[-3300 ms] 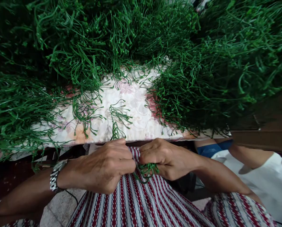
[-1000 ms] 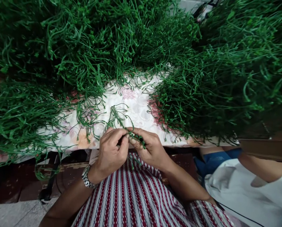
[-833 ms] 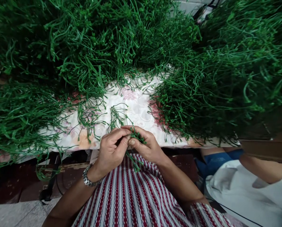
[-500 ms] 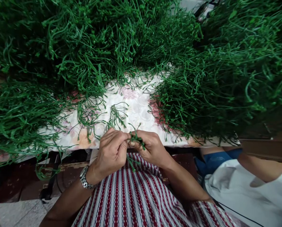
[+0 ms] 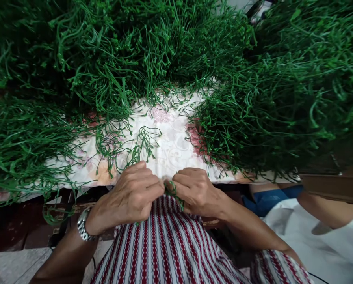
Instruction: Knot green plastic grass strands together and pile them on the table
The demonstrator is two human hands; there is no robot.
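Note:
Close to the table's front edge, my left hand (image 5: 135,193) is closed in a fist, with a bit of green stem showing beneath it. What lies inside that fist is mostly hidden. My right hand (image 5: 197,191) pinches a small bunch of thin green stems (image 5: 173,188), whose ends poke out by the thumb and hang below. The two hands are slightly apart, knuckles up, above a striped garment (image 5: 164,244). Just beyond my left hand, a small loose bunch of green stems (image 5: 145,138) lies on the floral tablecloth (image 5: 170,146).
Big heaps of green stems cover the back (image 5: 129,47), the left (image 5: 25,138) and the right (image 5: 271,106) of the table. A person in a white garment (image 5: 315,244) sits close on my right, beside a brown box edge (image 5: 333,189).
My hands have drawn apart from touching and moved a little lower, the left one shifting leftward. The bunch in my right hand is now more covered by its fingers.

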